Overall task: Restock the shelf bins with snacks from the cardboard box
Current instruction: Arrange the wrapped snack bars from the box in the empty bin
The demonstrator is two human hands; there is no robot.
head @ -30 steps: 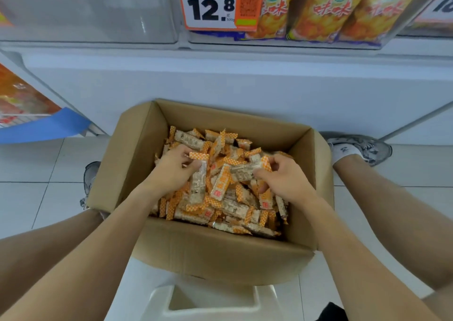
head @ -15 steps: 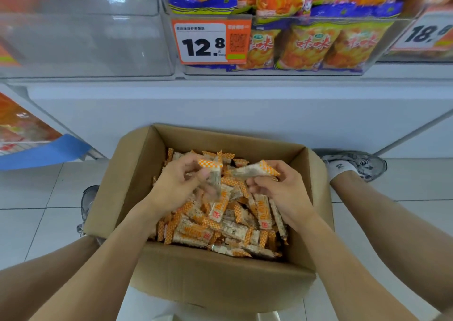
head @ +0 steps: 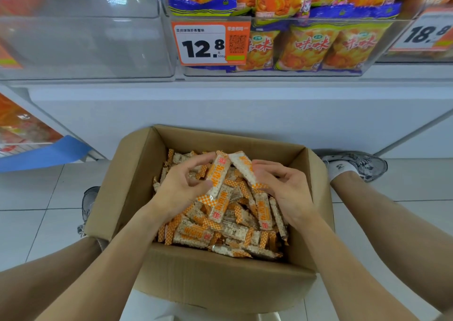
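Your left hand [head: 180, 188] pinches a snack bar [head: 219, 173] standing nearly upright, long axis tipped slightly right. Your right hand [head: 285, 188] grips a second bar [head: 242, 167], leaning up-left; their tops meet above the cardboard box [head: 220, 286], heaped with identical orange-checked bars. Price tag [head: 210, 43] reads 12.8, fixed to the chip-filled bin [head: 382, 48]. The clear bin [head: 83, 46] on the left has open room.
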